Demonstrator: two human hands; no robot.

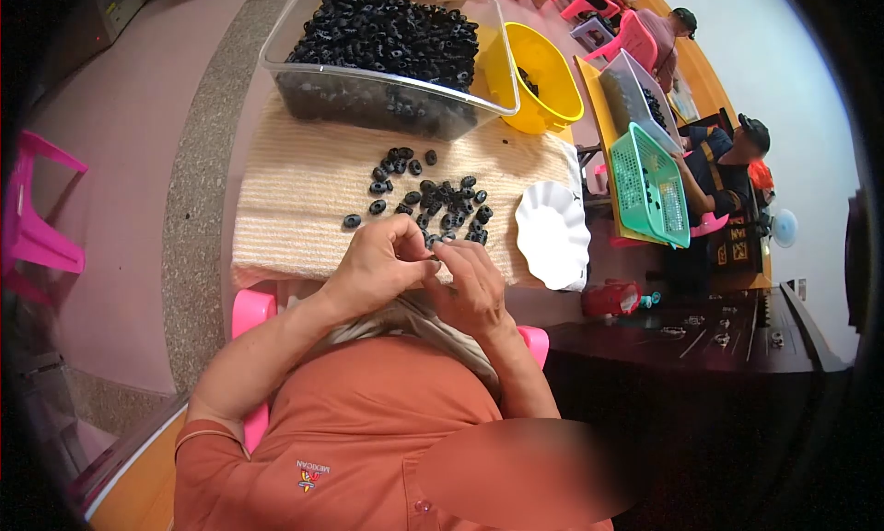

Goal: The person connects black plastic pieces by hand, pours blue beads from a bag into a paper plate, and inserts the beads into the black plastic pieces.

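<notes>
My left hand [376, 266] and my right hand [471, 287] meet at the near edge of the towel-covered table. Their fingers are pinched together around a small dark piece that is mostly hidden by the fingertips. Just beyond the fingers lies a loose pile of small black oval parts [447, 199], with what look like holes in them. Several more of these parts [396, 163] are scattered a little farther off to the left. Right of the pile sits a white dish with a wavy rim [552, 234].
A clear plastic bin [387, 98] heaped with black parts stands at the table's far side, beside a yellow tub [548, 112]. To the right, a green basket [649, 186] and another clear bin [635, 98] stand near a seated person [723, 163]. A pink stool [41, 218] is at left.
</notes>
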